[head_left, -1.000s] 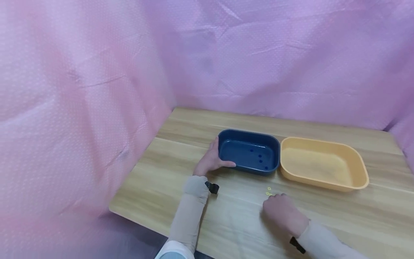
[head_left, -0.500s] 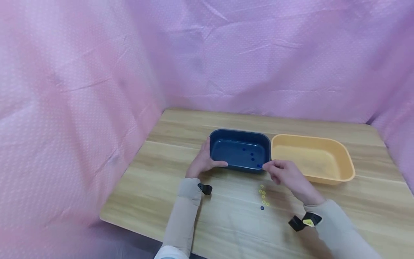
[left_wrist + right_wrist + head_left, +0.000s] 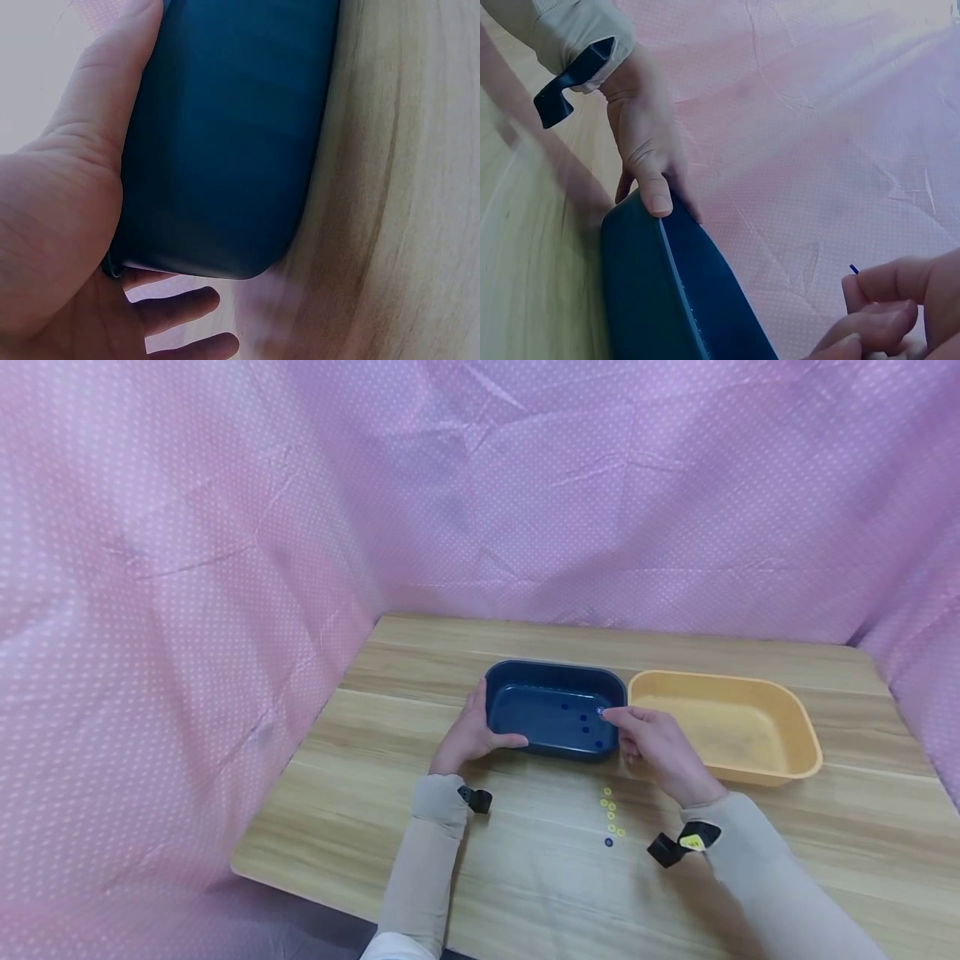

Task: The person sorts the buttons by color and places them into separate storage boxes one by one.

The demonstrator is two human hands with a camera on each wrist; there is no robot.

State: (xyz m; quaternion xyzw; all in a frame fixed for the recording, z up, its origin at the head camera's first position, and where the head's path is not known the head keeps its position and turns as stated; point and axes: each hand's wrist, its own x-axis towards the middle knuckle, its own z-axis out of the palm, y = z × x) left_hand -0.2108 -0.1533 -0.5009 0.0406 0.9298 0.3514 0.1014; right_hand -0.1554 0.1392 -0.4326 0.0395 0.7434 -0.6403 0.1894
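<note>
At the left end of the dark blue bin [image 3: 540,714], my left hand [image 3: 471,735] grips it, thumb over the near rim and fingers around the far side. In the left wrist view, the thumb [image 3: 97,82] lies along the bin's edge and the fingertips extend past its end. My right hand [image 3: 656,747] pinches a small blue ring [image 3: 600,712] between thumb and index finger, above the bin's right part. The ring's edge [image 3: 854,268] shows at the fingertips in the right wrist view. Several small dark blue pieces [image 3: 583,718] lie on the bin's floor.
Several small yellow rings [image 3: 611,816] lie on the wooden table [image 3: 337,802] in front of the bin, with one dark blue ring [image 3: 608,842] just nearer. A yellow bin [image 3: 750,768] stands right beside the blue one. Pink sheeting [image 3: 600,527] hangs behind and at the sides.
My right hand has risen from the small rings on the table to the blue bin, now carrying a blue ring further over it. The left hand keeps its hold; the head view has shifted slightly.
</note>
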